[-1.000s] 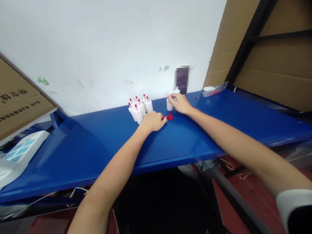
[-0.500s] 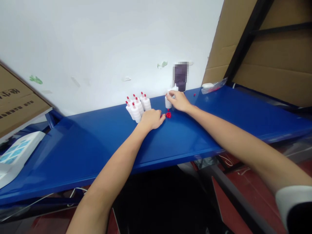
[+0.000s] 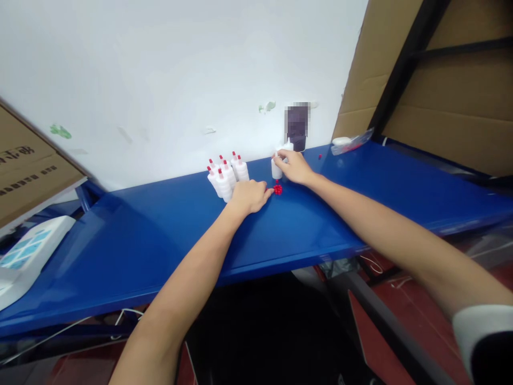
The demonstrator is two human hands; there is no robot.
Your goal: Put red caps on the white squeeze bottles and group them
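My right hand [image 3: 295, 167] is closed around the upper part of a small white squeeze bottle [image 3: 276, 170] standing upright on the table. Its fingers partly cover the bottle's nozzle. Behind that hand stands another white bottle [image 3: 287, 145] with a bare pointed tip. My left hand [image 3: 250, 197] rests low over the table, its fingers bent. A bit of red, apparently a cap, shows between its thumb and finger. Right by the thumb lies a small pile of red caps [image 3: 278, 190]. Several white bottles with red-capped tips [image 3: 224, 182] stand grouped just beyond my left hand.
A dark phone-like object [image 3: 297, 128] leans on the white wall. One red cap [image 3: 320, 156] lies farther right on the blue table [image 3: 160, 235], near a clear plastic bag [image 3: 352, 142]. A white device with blue squares [image 3: 34, 256] sits at the left edge, below a cardboard box [image 3: 28, 166].
My left thumb has shifted slightly right and up toward the red caps, and the pile looks slightly rearranged. My right hand stays on the bottle.
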